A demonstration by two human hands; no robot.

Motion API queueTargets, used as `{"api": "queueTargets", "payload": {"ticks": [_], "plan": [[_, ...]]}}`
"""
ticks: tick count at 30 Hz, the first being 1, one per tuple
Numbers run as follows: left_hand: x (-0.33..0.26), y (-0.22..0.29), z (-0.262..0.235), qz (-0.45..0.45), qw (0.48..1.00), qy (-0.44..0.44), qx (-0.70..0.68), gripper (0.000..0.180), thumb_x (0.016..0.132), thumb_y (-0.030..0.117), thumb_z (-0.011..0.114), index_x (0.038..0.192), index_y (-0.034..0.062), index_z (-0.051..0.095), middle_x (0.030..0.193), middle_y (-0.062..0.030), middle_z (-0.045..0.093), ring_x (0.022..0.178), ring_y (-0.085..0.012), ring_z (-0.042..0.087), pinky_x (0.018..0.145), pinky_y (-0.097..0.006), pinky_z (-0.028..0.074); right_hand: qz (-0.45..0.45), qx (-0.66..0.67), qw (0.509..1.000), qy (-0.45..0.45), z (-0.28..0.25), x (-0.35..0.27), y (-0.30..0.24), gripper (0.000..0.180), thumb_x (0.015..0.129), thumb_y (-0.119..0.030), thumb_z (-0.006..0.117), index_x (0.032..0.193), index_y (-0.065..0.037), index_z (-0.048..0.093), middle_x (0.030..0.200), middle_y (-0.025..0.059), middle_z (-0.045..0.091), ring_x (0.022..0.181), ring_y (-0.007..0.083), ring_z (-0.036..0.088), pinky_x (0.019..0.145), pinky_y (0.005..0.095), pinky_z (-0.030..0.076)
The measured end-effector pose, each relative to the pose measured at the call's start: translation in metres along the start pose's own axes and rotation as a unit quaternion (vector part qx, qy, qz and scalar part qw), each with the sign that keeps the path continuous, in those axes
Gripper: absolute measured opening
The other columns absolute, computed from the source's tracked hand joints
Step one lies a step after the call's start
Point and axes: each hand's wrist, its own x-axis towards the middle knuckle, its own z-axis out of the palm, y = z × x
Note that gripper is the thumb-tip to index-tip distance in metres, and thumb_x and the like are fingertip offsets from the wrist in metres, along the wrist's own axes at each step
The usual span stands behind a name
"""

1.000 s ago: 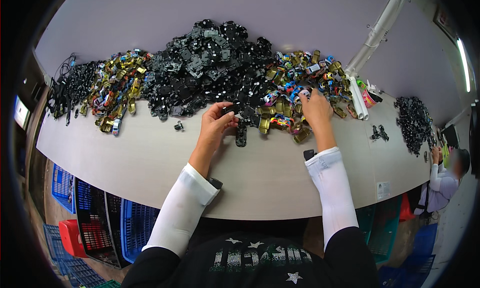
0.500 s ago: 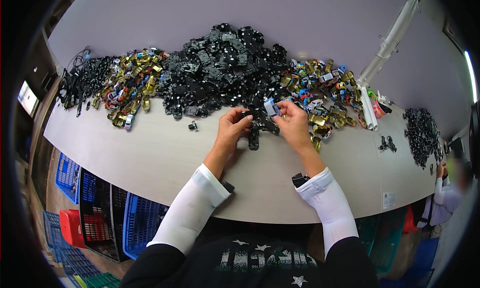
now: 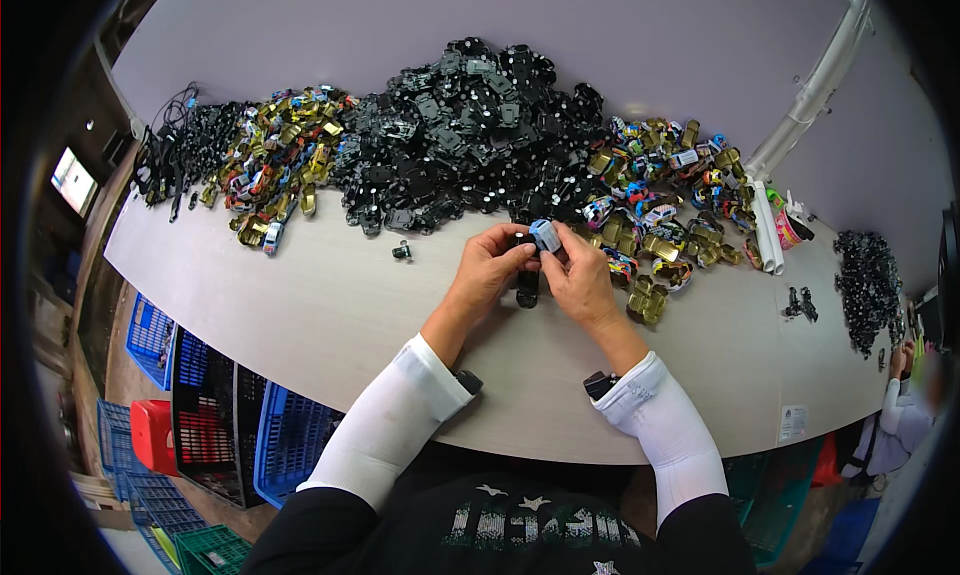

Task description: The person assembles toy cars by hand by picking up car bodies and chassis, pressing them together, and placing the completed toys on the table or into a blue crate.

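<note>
- Since the frame a second ago, the right hand [image 3: 583,280] has come in from the coloured pile on the right and now meets the left hand [image 3: 490,268] at the middle of the pale grey counter [image 3: 330,315]; half a second ago the two were already close, and now they press together.
- Between them sits a small light-blue plastic piece [image 3: 545,235], held over a small black plastic part [image 3: 527,283] that hangs down below the hands, just above the counter.
- The fingers of both hands are closed on these two pieces: thumbs and forefingers pinch from either side. Whether the blue piece is fully seated on the black one cannot be told.
- Progress, as a judgement: one unit is in hand and being joined. A large heap of black plastic parts [image 3: 470,125] and a spread of gold and multicoloured small pieces [image 3: 670,210] lie unsorted behind the hands, so most of the work looks left to do. No stack of finished units can be picked out.
- A single black part [image 3: 402,251] lies apart on the counter, left of the hands.
- Pose: both forearms in white sleeves reach forward from the lower edge, converging, wrists raised a little, palms turned toward each other.
</note>
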Motion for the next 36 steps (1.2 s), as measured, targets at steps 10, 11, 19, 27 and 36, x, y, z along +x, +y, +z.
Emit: {"api": "queueTargets", "payload": {"ticks": [10, 11, 19, 27, 36], "plan": [[0.004, 0.002, -0.005, 0.013, 0.993, 0.086, -0.081, 0.014, 0.085, 0.0, 0.062, 0.095, 0.0018, 0.052, 0.096, -0.0105, 0.062, 0.086, -0.0174, 0.064, 0.083, -0.031, 0.055, 0.127, 0.248, 0.96, -0.004, 0.009, -0.009, 0.01, 0.023, 0.085, -0.006, 0.06, 0.103, 0.007, 0.058, 0.08, 0.0073, 0.064, 0.069, 0.0068, 0.058, 0.059, 0.0223, 0.047], [0.004, 0.002, -0.006, 0.006, 0.992, 0.086, -0.095, 0.015, 0.085, 0.0, 0.063, 0.095, 0.0025, 0.052, 0.096, -0.0101, 0.062, 0.085, -0.0169, 0.063, 0.082, -0.031, 0.055, 0.112, 0.226, 0.968, -0.018, 0.01, -0.01, 0.011, 0.022, 0.084, -0.006, 0.06, 0.102, 0.007, 0.057, 0.08, 0.0079, 0.064, 0.069, 0.0073, 0.058, 0.059, 0.0229, 0.048], [-0.002, 0.011, 0.005, -0.038, 0.996, 0.059, -0.049, 0.026, 0.086, 0.001, 0.062, 0.11, -0.0005, 0.053, 0.1, -0.0086, 0.063, 0.085, -0.0153, 0.062, 0.074, -0.028, 0.054, 0.123, 0.279, 0.952, 0.0, 0.014, -0.009, 0.013, 0.022, 0.088, -0.011, 0.058, 0.103, 0.006, 0.057, 0.08, 0.0075, 0.064, 0.068, 0.008, 0.056, 0.058, 0.0249, 0.047], [-0.003, 0.01, 0.002, -0.033, 0.979, 0.036, 0.198, 0.031, 0.085, -0.002, 0.055, 0.116, -0.0004, 0.053, 0.095, -0.0065, 0.063, 0.077, -0.0092, 0.06, 0.064, -0.022, 0.051, 0.074, 0.199, 0.969, 0.127, 0.003, -0.004, 0.011, 0.02, 0.088, -0.011, 0.06, 0.1, 0.004, 0.057, 0.076, 0.0032, 0.062, 0.061, 0.0049, 0.053, 0.053, 0.0217, 0.043], [-0.003, 0.015, 0.009, 0.068, 0.981, 0.079, 0.161, 0.033, 0.086, -0.004, 0.056, 0.118, 0.0009, 0.051, 0.098, -0.008, 0.063, 0.084, -0.0125, 0.062, 0.074, -0.026, 0.053, 0.034, 0.124, 0.991, 0.031, 0.017, -0.014, 0.002, 0.022, 0.084, -0.012, 0.063, 0.099, 0.003, 0.057, 0.074, 0.0125, 0.064, 0.062, 0.0181, 0.063, 0.054, 0.0302, 0.048]]}}
